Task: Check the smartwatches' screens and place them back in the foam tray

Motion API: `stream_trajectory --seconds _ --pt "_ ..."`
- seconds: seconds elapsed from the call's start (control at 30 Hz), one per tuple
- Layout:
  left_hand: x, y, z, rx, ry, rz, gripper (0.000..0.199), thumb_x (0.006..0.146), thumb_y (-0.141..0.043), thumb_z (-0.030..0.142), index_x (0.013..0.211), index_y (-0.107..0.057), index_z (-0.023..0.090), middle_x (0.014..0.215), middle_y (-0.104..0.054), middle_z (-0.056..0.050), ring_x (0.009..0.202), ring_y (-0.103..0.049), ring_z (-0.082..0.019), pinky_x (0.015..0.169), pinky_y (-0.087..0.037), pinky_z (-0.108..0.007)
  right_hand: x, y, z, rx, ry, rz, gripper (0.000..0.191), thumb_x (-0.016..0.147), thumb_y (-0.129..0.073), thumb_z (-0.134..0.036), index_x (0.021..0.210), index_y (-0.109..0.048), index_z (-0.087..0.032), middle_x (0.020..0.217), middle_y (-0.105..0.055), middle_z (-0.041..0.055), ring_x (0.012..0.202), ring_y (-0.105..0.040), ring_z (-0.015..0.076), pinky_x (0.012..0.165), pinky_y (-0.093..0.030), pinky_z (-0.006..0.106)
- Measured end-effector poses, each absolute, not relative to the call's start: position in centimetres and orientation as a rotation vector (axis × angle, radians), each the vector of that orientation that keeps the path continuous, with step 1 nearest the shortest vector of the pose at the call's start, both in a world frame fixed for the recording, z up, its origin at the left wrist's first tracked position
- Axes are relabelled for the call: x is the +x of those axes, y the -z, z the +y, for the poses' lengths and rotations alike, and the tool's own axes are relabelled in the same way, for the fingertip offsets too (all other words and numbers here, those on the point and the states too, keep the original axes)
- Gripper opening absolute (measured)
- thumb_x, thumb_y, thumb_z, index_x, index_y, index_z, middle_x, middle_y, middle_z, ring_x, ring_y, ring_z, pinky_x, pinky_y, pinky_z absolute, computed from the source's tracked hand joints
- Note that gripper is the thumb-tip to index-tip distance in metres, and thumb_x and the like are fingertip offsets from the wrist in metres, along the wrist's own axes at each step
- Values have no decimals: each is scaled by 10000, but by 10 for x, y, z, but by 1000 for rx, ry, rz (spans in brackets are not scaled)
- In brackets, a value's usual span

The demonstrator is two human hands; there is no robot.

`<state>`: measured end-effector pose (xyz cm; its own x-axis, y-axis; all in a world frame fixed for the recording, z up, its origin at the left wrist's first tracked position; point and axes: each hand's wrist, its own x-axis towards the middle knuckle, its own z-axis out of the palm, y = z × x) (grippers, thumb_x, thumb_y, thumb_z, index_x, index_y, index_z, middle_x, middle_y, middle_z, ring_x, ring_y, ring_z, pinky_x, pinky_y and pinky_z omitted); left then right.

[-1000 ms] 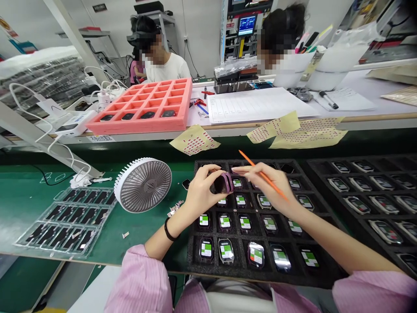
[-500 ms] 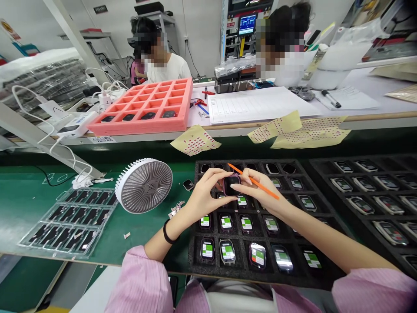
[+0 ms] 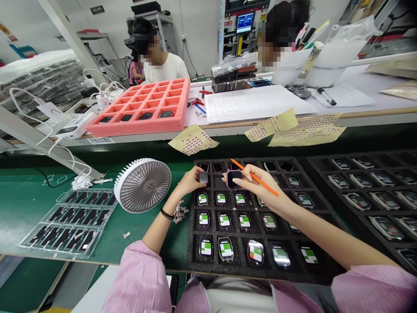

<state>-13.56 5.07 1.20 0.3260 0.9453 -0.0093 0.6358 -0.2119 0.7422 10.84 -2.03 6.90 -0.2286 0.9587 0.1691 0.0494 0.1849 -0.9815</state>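
Observation:
My left hand pinches a small dark square piece, like a watch screen, by its edge over the left side of the black foam tray. To its right, my right hand grips a purple-framed smartwatch with a dark face, the thumb lying on its front. A thin orange stick is also held, slanting across the same hand's fingers. Below the hands, several smartwatches with lit green and white screens sit in the tray's compartments.
A white round fan stands left of the tray. Beyond it lies a clear plastic tray of dark parts. Small pieces are scattered nearby. A second foam tray is on the right. A pink foam tray rests on the shelf.
My left hand has left the purple-framed smartwatch and moved left, now pinching the dark square piece. My right hand keeps the smartwatch and stick. The square item seen on the green table no longer shows there.

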Motion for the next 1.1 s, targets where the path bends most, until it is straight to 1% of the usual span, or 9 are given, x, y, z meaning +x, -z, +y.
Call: stream_trajectory --seconds 0.1,0.2,0.37,0.47,0.63,0.73,0.87,1.0,1.1 --pt "-133 -5 53 2053 -500 1488 405 593 -818 191 956 -642 156 946 -621 -66 980 -591 -271 897 -488 -460 109 -68 -20 -1027 -1236 -1466 475 737 -730 -504 649 -343 -244 649 -555 -2 652 -601 209 650 -493 363" --pt "-127 -22 42 2146 -604 1524 503 641 -822 323 1081 -640 163 1149 -579 -126 1158 -522 -337 994 -417 -539 110 -66 -17 -1049 -1234 -1466 482 723 -737 -510 645 -345 -240 614 -497 -24 599 -546 174 602 -462 320" --pt "-102 -55 7 2348 -883 942 704 739 -760 388 1354 -451 240 1345 -516 -125 1266 -500 -266 1051 -435 -434 105 -59 -12 -1083 -1179 -1527 473 722 -726 -526 640 -368 -227 570 -371 -69 513 -395 106 510 -353 249" --pt "-88 -57 -10 2389 -908 969 564 810 -693 266 1327 -470 235 1267 -595 -102 1149 -598 -235 977 -501 -402 100 -57 -14 -1072 -1168 -1587 463 736 -717 -518 634 -379 -219 564 -349 -80 489 -343 87 486 -314 237" --pt "-87 -55 -13 2062 -1091 991 446 757 -676 152 1188 -565 188 1093 -678 -83 909 -682 -183 759 -579 -290 107 -68 -21 -890 -1178 -1479 316 903 -519 -532 847 -527 -221 766 -620 -5 655 -598 146 664 -486 313" --pt "-92 -60 -10 1737 -1112 927 493 728 -707 170 1193 -542 164 992 -688 -82 802 -687 -163 648 -575 -242 119 -79 -26 -693 -998 -1426 327 946 -439 -521 917 -601 -237 822 -663 22 648 -614 160 658 -502 343" --pt "-92 -65 -13 1584 -1082 831 557 701 -769 223 1207 -541 174 1005 -672 -83 819 -679 -162 677 -585 -255 127 -88 -34 -619 -854 -1541 416 961 -439 -457 713 -681 -226 640 -644 32 510 -541 155 499 -439 324" --pt "-89 -68 -19 1593 -1062 809 589 684 -797 270 1220 -564 201 1082 -658 -85 830 -670 -158 708 -586 -261 125 -89 -39 -644 -885 -1570 464 969 -426 -445 676 -712 -227 584 -655 32 457 -529 152 454 -409 322" --pt "-90 -70 -22 1606 -1057 822 588 686 -798 309 1221 -582 197 1032 -666 -73 811 -657 -158 705 -581 -265 123 -88 -38 -615 -897 -1538 469 969 -430 -435 676 -724 -217 591 -671 37 457 -540 152 462 -417 320"
